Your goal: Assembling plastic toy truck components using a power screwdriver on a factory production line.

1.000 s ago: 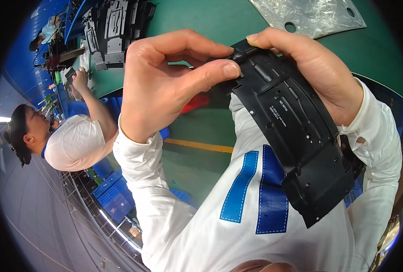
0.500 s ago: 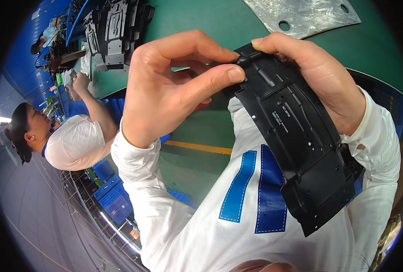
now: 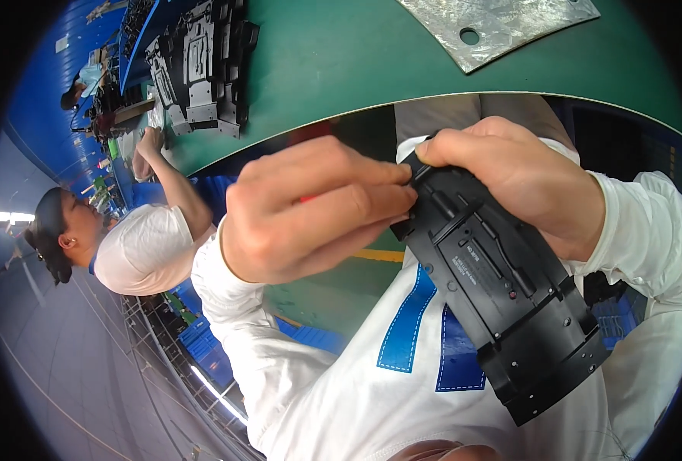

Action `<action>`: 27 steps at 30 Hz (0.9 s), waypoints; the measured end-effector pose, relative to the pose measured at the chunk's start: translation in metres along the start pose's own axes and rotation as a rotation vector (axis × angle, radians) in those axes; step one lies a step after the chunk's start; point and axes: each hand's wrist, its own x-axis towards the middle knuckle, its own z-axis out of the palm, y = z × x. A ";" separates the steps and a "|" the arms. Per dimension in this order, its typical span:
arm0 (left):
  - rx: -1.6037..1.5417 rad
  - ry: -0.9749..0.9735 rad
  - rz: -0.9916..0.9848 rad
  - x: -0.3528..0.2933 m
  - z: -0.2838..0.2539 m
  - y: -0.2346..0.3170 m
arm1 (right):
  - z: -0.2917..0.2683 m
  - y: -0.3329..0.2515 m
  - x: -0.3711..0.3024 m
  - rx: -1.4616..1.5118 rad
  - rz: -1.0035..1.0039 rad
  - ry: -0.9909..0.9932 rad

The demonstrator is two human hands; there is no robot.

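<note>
A long black moulded plastic panel (image 3: 502, 269) with ribs, small holes and light printed marks hangs tilted in front of my chest. My right hand (image 3: 521, 173) grips its upper end, the thumb lying along the top corner and the other fingers hidden behind. At the upper left corner, my left hand (image 3: 322, 207) is closed, thumb and fingertips pressed together against the panel's edge. Whether a small piece sits between those fingertips is hidden.
A green table (image 3: 341, 69) curves across the far side. On it lie a grey metal plate with holes (image 3: 502, 34) and, to the left, several stacked black panels (image 3: 203, 69). A co-worker (image 3: 141, 246) sits at the left; blue crates (image 3: 206, 349) stand below.
Both hands and the panel have come lower and nearer my body, away from the table. My left fingers have closed from a looser pinch, and more of the table edge shows.
</note>
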 end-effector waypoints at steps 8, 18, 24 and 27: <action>0.050 0.007 0.129 0.000 0.011 0.013 | -0.006 0.015 -0.001 -0.116 -0.103 -0.147; 0.155 -0.074 0.136 0.005 0.013 0.030 | 0.002 0.014 -0.016 -0.175 -0.009 0.032; 0.288 -0.108 0.189 0.004 0.015 0.036 | 0.004 0.020 -0.014 -0.187 -0.093 0.048; 0.352 -0.121 0.179 0.002 0.017 0.042 | 0.002 0.020 -0.010 -0.242 -0.088 -0.011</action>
